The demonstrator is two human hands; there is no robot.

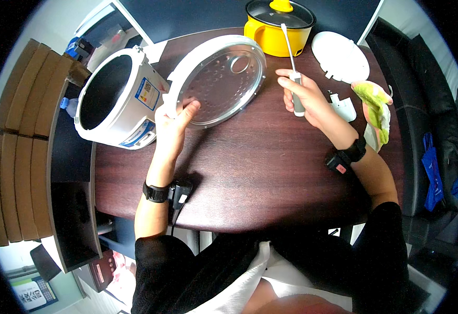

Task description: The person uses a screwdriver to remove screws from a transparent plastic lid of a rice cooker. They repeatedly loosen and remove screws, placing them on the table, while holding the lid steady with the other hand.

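My left hand [174,124] grips the rim of a round white rice cooker lid [216,86], its metal inner plate facing me. The lid is tilted up off the table. Beside it on the left stands the white rice cooker body [144,104], its dark inside showing. My right hand [308,98] is closed round the grey and white handle of a screwdriver [295,78], its shaft pointing up and away from me. Near that hand lie a small white plastic part [343,108] and a round white cover [340,56].
A yellow electric pot [276,39] with a glass lid stands at the back. A green and pink cloth [375,107] lies at the table's right edge. Brown boxes [17,141] are stacked at the left, and a black sofa [412,131] is on the right.
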